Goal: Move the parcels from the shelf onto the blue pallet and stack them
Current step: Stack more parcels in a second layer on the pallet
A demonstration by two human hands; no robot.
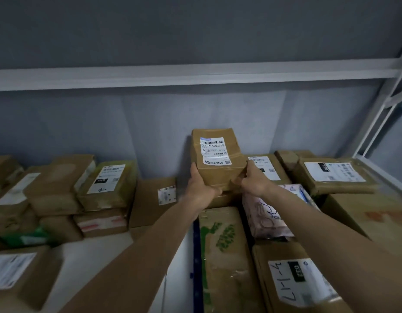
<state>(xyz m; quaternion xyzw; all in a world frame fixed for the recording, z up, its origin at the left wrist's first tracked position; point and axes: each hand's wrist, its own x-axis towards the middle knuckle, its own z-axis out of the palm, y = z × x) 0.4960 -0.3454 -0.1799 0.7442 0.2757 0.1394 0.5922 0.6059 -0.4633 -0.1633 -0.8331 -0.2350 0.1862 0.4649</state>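
Observation:
A small brown cardboard parcel with a white barcode label stands tilted at the back of the shelf, against the grey wall. My left hand grips its lower left corner and my right hand grips its lower right edge. It rests on or just above other parcels; its underside is hidden by my hands. Many more brown parcels fill the shelf on both sides. The blue pallet is not in view.
A stack of labelled boxes lies to the left, a pink-white soft bag and a flat box to the right. A long carton with green print sits below my hands. White shelf board shows at lower left; the white rack frame rises at right.

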